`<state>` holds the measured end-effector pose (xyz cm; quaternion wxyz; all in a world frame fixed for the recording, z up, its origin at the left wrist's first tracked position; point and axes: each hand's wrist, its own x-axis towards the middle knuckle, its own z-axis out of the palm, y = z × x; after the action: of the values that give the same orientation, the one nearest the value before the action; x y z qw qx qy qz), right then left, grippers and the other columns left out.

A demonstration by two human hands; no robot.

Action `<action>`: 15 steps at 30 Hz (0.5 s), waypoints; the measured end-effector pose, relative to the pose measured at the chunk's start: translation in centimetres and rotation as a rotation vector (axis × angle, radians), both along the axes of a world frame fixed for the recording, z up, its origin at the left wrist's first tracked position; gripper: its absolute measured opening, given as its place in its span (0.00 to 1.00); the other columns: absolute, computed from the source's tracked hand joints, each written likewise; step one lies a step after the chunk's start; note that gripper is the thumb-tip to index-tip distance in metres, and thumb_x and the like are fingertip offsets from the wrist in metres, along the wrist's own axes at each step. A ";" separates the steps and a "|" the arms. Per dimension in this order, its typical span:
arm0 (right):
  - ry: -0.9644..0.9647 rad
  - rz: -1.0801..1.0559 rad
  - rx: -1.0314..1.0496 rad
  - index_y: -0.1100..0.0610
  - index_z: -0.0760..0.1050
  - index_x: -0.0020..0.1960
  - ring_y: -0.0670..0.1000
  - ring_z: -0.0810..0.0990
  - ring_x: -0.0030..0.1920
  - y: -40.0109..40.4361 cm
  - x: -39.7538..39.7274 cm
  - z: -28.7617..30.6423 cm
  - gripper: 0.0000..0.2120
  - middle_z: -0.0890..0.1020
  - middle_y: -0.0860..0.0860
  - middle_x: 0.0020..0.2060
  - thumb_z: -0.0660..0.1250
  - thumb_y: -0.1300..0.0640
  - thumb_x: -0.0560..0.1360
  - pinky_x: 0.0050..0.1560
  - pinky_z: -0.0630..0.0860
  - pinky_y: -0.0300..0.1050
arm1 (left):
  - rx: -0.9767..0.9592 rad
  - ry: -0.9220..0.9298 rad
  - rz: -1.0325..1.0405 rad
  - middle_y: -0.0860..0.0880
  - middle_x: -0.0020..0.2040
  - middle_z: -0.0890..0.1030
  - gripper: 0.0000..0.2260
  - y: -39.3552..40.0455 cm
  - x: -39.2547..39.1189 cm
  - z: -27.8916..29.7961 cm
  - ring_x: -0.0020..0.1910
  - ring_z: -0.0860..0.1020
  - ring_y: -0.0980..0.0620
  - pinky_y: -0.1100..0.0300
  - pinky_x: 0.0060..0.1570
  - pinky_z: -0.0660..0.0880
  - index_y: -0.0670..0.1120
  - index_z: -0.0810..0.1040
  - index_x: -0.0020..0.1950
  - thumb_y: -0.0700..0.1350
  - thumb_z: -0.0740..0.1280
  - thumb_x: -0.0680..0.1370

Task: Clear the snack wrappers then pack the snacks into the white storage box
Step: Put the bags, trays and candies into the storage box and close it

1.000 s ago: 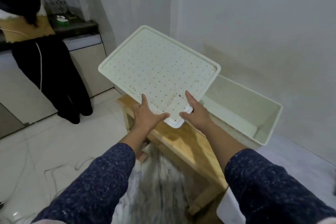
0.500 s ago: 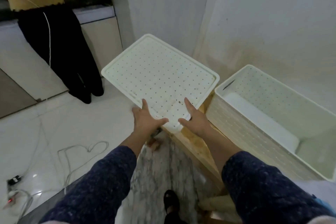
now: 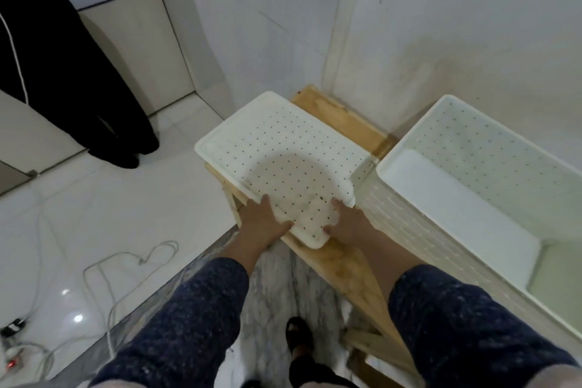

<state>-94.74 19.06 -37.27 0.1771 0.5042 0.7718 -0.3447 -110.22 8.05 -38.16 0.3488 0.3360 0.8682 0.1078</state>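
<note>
A white perforated lid point(image 3: 277, 154) lies flat on the wooden bench point(image 3: 343, 123), left of the white storage box point(image 3: 409, 230). My left hand point(image 3: 263, 220) grips the lid's near left edge, thumb on top. My right hand point(image 3: 348, 222) holds its near right corner, close to the box wall. The box stands open with nothing visible inside. No snacks or wrappers are in view.
A person in black clothing point(image 3: 63, 72) stands at the far left by a low cabinet point(image 3: 138, 41). White cables point(image 3: 126, 264) and a power strip point(image 3: 12, 362) lie on the tiled floor. Walls close in behind the bench. My foot point(image 3: 299, 337) is below.
The lid has come down from a raised, tilted hold to lie flat on the bench beside the box. Both hands kept their grip.
</note>
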 end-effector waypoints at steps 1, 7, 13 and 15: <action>-0.037 0.002 -0.005 0.54 0.56 0.75 0.62 0.67 0.69 0.0 -0.1 0.0 0.32 0.66 0.61 0.70 0.65 0.53 0.76 0.68 0.67 0.53 | -0.026 0.005 -0.052 0.39 0.68 0.64 0.40 0.0 -0.3 0.1 0.66 0.68 0.40 0.50 0.63 0.71 0.45 0.57 0.74 0.63 0.67 0.70; -0.123 0.118 0.249 0.56 0.65 0.71 0.56 0.68 0.66 -2.1 -0.4 1.6 0.24 0.67 0.56 0.67 0.63 0.55 0.76 0.65 0.70 0.48 | -0.015 0.118 -0.250 0.42 0.66 0.66 0.27 -0.6 -1.7 1.8 0.66 0.66 0.44 0.53 0.62 0.69 0.43 0.64 0.70 0.56 0.64 0.76; -0.084 0.005 0.334 0.57 0.56 0.75 0.57 0.64 0.70 -6.4 0.1 5.5 0.33 0.61 0.55 0.72 0.65 0.53 0.74 0.69 0.65 0.49 | 0.105 0.328 -0.440 0.42 0.73 0.60 0.33 -2.7 -2.5 6.0 0.75 0.56 0.45 0.53 0.71 0.61 0.39 0.56 0.74 0.54 0.64 0.77; -0.050 -0.058 0.361 0.58 0.54 0.75 0.56 0.64 0.71 -7.9 0.2 6.7 0.33 0.61 0.55 0.72 0.64 0.53 0.74 0.69 0.65 0.49 | 0.154 0.391 -0.491 0.42 0.73 0.61 0.32 -3.5 -2.5 7.7 0.75 0.57 0.45 0.53 0.72 0.61 0.38 0.57 0.74 0.54 0.64 0.77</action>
<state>-94.53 11.17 -30.60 0.0928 0.5583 0.8015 -0.1930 -112.73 4.60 -30.42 0.1648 0.5752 0.8010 0.0191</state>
